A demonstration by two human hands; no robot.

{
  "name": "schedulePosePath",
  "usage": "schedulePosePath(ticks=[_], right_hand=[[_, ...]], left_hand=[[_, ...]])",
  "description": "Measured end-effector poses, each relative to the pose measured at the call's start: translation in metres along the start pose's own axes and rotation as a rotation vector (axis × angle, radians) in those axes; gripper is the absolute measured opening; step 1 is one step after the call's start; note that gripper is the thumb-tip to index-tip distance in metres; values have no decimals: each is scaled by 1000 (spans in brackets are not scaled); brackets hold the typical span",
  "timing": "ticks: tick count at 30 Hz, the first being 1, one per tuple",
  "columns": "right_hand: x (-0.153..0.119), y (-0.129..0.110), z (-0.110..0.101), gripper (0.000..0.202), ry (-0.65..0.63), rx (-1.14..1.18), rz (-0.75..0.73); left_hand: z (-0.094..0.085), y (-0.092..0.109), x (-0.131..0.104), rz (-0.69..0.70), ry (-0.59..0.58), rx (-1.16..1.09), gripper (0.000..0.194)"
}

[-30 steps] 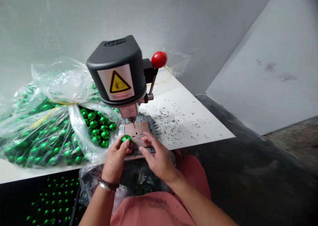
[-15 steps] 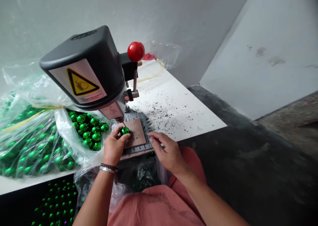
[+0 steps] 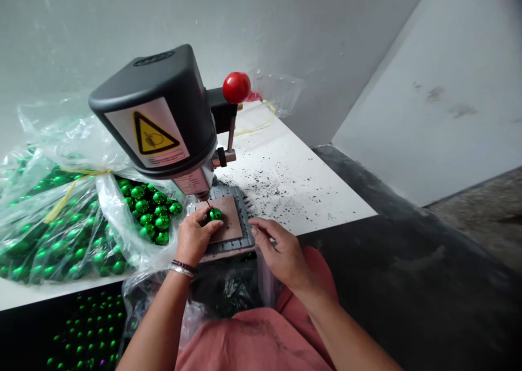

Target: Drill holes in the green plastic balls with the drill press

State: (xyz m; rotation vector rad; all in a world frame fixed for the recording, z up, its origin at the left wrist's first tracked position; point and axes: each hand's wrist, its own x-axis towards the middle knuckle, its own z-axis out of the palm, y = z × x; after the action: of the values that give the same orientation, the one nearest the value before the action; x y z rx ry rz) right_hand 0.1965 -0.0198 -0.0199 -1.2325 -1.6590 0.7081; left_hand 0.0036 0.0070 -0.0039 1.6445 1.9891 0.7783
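Note:
A shiny green ball (image 3: 216,214) is pinched between the thumb and fingers of my left hand (image 3: 194,237). It sits on a brown board (image 3: 231,218) on the grey base (image 3: 246,237) of a small drill press (image 3: 163,115). The thin bit comes down at the ball's top; whether it touches cannot be made out. By the right edge of the base is my right hand (image 3: 283,253), with thumb and index fingertips close together. Anything between them is too small to see.
Green balls (image 3: 150,210) fill an open clear plastic bag (image 3: 110,213) on the left. Dark shavings (image 3: 273,189) litter the white table (image 3: 326,197). A red-knobbed lever (image 3: 236,88) sticks out from the press. More green balls (image 3: 93,333) lie low at left.
The view has shifted slightly, so the press and both hands appear a little farther right. My left hand keeps the ball under the bit. My right hand stays by the base edge.

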Motion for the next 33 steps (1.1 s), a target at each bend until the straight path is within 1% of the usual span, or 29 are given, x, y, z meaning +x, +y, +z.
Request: schedulePosePath(ticks=[3,6,9,11,14,17,19,20,21,23,25,27,29,31,33], right_hand=[[2,-1,-3,20,-13,-1,11],[6,-4,-8,21,-18,2,24],[11,-7,-12,21,-14,7,29],[17,-10,-15,22,-4,14,24],[35,-18,-24,23,42,26,0],[66,-42,-41,28,132,22,-31],[89,-68,-55,33,195,13,-53],[101,-83,-60,36,235,-16,-87],[112,-98,-65,37,245,-52,-126],[133,-124,-70,38,288,-135,-249],[151,-143,-67,42,279,-235,-307],[163,-154,-61,48,249,-335,-304],[168,-158,-55,49,219,-417,-298],[168,-159,-50,45,208,-482,-315],[164,-159,-49,40,225,-543,-332]], left_hand=[[5,-6,-3,76,31,18,43],[11,-9,-7,109,68,44,41],[14,-9,-8,110,99,50,42],[15,-8,-7,87,100,46,43],[14,-8,-4,48,81,14,42],[13,-9,-1,41,57,-59,42],[11,-9,-1,34,59,-107,41],[10,-8,-1,30,62,-127,40],[9,-7,-2,27,64,-144,39],[6,-5,-4,22,62,-166,38],[5,-3,-5,16,53,-171,39],[5,-2,-6,11,47,-175,39],[6,-3,-6,10,47,-172,39],[8,-5,-6,17,53,-157,39],[9,-6,-6,28,62,-135,39]])
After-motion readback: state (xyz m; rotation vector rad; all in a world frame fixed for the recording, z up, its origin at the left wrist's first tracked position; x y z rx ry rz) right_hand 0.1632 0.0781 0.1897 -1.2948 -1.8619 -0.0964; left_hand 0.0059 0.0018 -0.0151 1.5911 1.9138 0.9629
